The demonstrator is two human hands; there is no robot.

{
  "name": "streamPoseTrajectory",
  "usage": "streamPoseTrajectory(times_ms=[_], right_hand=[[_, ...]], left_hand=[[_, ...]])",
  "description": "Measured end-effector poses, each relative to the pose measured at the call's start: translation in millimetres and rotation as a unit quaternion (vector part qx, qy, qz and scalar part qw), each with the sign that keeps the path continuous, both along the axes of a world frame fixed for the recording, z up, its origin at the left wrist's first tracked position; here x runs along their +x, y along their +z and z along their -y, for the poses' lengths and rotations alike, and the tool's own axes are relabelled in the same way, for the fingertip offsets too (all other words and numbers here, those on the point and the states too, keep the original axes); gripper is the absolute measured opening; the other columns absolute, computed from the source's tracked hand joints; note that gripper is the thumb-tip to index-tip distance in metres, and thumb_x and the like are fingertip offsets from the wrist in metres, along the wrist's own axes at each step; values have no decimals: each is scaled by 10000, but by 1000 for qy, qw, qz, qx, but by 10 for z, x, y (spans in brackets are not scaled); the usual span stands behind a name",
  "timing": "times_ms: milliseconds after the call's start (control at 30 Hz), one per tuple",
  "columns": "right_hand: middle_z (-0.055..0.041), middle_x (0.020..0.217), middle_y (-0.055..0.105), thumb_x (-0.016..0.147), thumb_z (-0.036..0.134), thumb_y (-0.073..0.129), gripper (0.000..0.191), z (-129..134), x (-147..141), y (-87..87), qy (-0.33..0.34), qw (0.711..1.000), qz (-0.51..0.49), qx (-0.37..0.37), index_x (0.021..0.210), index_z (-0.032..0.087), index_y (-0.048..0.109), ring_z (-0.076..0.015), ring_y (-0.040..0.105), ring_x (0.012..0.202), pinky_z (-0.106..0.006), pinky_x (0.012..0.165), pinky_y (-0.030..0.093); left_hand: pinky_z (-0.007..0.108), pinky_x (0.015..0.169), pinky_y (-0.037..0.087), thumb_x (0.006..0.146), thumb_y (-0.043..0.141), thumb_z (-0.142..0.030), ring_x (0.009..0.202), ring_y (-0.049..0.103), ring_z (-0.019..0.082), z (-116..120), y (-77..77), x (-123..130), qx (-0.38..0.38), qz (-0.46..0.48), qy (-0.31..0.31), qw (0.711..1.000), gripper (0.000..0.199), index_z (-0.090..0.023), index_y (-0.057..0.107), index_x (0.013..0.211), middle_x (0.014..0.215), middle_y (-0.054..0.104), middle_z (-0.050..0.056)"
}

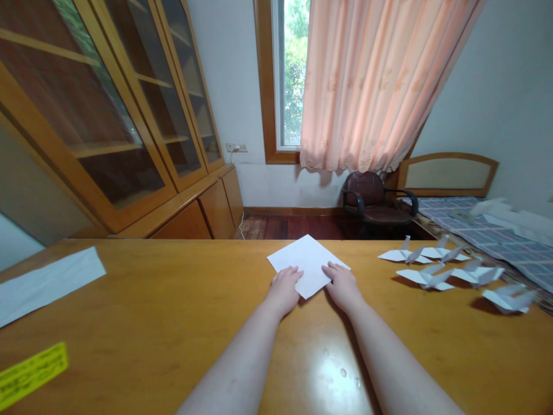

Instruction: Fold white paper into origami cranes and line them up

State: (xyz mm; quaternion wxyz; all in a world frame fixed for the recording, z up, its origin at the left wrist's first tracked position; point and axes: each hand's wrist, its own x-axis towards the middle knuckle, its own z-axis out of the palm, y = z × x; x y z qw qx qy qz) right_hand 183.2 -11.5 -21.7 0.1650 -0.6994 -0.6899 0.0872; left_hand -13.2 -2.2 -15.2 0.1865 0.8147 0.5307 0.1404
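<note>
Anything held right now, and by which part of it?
White paper: left hand at its near-left edge, right hand at its near-right edge. Whether pinched or merely pressed, can't tell.

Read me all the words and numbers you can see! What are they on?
Yellow strip on the table: dark writing, too blurred to read.
White square sheet and folded paper birds: no writing that I can see.
Nothing else readable.

Rested left grip [284,291] and right grip [344,286] on a white paper [311,262] atop the wooden surface [151,351], left of five folded birds [425,278].
</note>
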Motion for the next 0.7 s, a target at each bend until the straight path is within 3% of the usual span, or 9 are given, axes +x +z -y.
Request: streamPoseTrajectory(times_ms=[267,500,700], right_hand=[[-2,1244,556,787,202,444,369,-5,19,15,-36,999,-29,7,1101,286,620,-196,446,1183,-372,1012,252],[7,1156,617,816,280,446,291,12,11,113,-54,996,-67,7,995,284,675,-203,499,1123,-359,979,294],[-20,1079,655,816,291,449,277,25,16,148,-44,997,-66,15,962,258,682,-202,533,1063,-318,926,327]], left_hand=[[332,1054,243,781,440,-205,1247,361,195,-1,19,1,5,-2,32,999,464,-251,504,1239,1342,455,18],[374,1019,275,775,504,-259,1206,399,244,-34,50,-52,44,-3,154,987,450,-205,500,1222,1278,508,74],[368,990,287,764,529,-228,1175,423,238,-42,74,-92,43,-4,201,979,371,-233,552,1133,1236,539,65]])
